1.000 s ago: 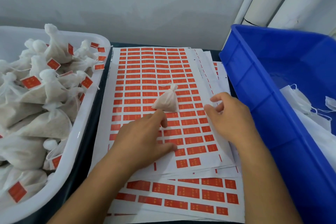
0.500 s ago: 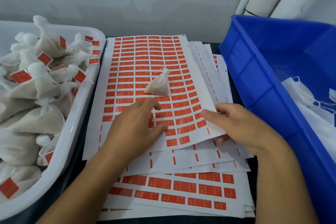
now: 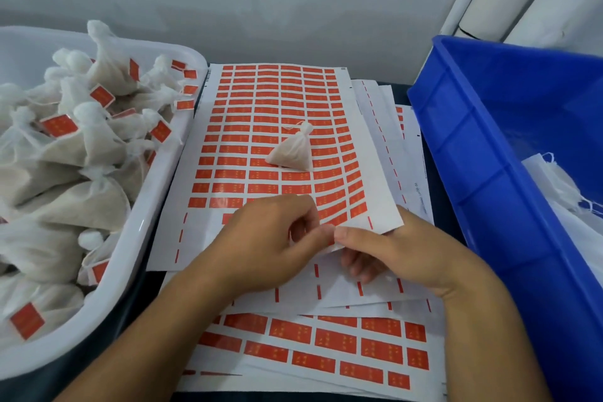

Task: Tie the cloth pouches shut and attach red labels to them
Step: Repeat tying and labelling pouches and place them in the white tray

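Both hands have closed in on the near edge of the top label sheet [image 3: 277, 140] since a second ago — right hand [image 3: 396, 258] pinching its lifted corner, left hand [image 3: 270, 238] curled there, seemingly peeling off a red label. The tied pouch [image 3: 293, 152] waits unlabelled mid-sheet — white tub [image 3: 156, 206] left, blue crate [image 3: 489, 173] right, grey wall behind.

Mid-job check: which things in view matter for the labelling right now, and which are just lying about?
In the job:
- tied pouch resting on the top label sheet
- left hand and right hand, both pinching that sheet's near edge
- white tub of labelled pouches

Lying about:
- lower label sheets
- blue crate
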The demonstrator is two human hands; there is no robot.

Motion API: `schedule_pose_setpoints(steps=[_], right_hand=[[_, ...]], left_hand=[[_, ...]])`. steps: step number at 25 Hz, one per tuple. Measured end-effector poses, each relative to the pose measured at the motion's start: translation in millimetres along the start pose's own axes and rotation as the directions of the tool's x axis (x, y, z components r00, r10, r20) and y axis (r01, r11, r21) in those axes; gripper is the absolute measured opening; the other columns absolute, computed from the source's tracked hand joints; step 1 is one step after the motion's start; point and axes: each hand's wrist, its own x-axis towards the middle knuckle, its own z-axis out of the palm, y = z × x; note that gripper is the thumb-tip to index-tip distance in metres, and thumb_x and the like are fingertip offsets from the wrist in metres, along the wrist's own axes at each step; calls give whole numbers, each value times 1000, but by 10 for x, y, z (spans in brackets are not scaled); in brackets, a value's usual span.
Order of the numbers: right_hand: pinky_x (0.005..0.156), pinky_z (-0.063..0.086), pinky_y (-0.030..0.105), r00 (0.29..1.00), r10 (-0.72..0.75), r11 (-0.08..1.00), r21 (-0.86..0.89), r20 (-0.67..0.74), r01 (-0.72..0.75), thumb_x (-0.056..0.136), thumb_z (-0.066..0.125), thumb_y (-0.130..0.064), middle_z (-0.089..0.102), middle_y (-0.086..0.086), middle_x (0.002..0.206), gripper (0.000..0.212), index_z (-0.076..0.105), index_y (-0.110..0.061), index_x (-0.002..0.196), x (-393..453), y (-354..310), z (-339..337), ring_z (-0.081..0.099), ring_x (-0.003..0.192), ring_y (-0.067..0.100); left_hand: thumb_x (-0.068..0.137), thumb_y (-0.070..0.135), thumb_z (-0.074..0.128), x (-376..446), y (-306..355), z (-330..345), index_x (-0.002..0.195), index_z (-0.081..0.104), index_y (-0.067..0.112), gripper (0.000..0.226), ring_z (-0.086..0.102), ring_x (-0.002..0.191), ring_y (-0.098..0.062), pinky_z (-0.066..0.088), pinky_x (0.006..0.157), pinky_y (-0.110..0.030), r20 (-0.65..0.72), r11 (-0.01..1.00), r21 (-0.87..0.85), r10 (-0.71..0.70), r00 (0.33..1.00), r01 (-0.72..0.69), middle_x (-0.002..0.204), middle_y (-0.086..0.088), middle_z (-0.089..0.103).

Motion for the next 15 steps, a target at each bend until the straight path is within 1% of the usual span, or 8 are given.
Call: schedule_pose_setpoints(steps=[2,4,6,8,9,12,13,15], right_hand=[[66,60,20,998,-39,998,44,-38,41,79,65,-56,77,-9,90,34,64,-38,107,-10,-15,8,77,85,14],[63,57,15,994,-63,992,100,-87,71,77,63,-58,78,-11,89,30,67,-41,101,-3,-47,38,76,84,11],[64,58,16,989,-78,989,112,-129,93,77,60,-60,78,-10,88,26,71,-46,95,16,-78,86,77,83,12],[69,61,21,984,-99,991,71,-145,111,81,57,-64,78,-11,92,31,70,-45,102,41,-87,139,76,85,11],[71,61,22,984,-99,994,29,-148,104,82,54,-67,76,-16,94,32,66,-48,105,52,-87,162,74,88,6],[76,59,22,984,-48,997,-63,-174,37,77,48,-74,69,-31,97,20,60,-67,91,62,-90,213,65,93,-10],[78,59,24,984,-40,997,-68,-175,29,76,49,-74,70,-29,97,20,61,-67,90,62,-93,219,65,94,-9],[81,61,28,981,-48,997,-76,-188,34,76,50,-72,72,-22,96,27,65,-56,92,69,-90,223,67,93,-4]], left_hand=[[91,70,47,-29,20,-29,81,54,39,33,60,88,3,43,65,-12,55,997,-44,64,996,-61,88,29,62],[91,66,47,-38,11,-60,79,51,36,32,60,85,-2,42,64,-14,56,994,-63,95,994,-91,88,25,61],[90,65,50,-32,-3,-86,78,50,36,32,59,85,-3,43,61,-13,38,993,-33,117,992,-116,84,23,61],[89,65,52,-24,-2,-87,77,51,35,32,57,85,-2,43,60,-14,22,990,4,138,990,-138,77,21,59],[90,64,52,-18,0,-81,77,51,35,32,57,84,-3,43,60,-14,18,989,8,148,989,-148,75,20,58],[91,66,48,-7,14,-70,75,51,36,34,58,79,-7,44,60,-16,22,985,-32,170,985,-169,73,19,58],[92,65,47,-7,13,-68,75,50,36,34,58,78,-7,43,60,-15,19,985,-42,167,986,-166,73,19,58],[95,61,48,-4,9,-51,75,50,35,33,57,79,-6,41,59,-13,11,987,-35,159,987,-159,72,19,58]])
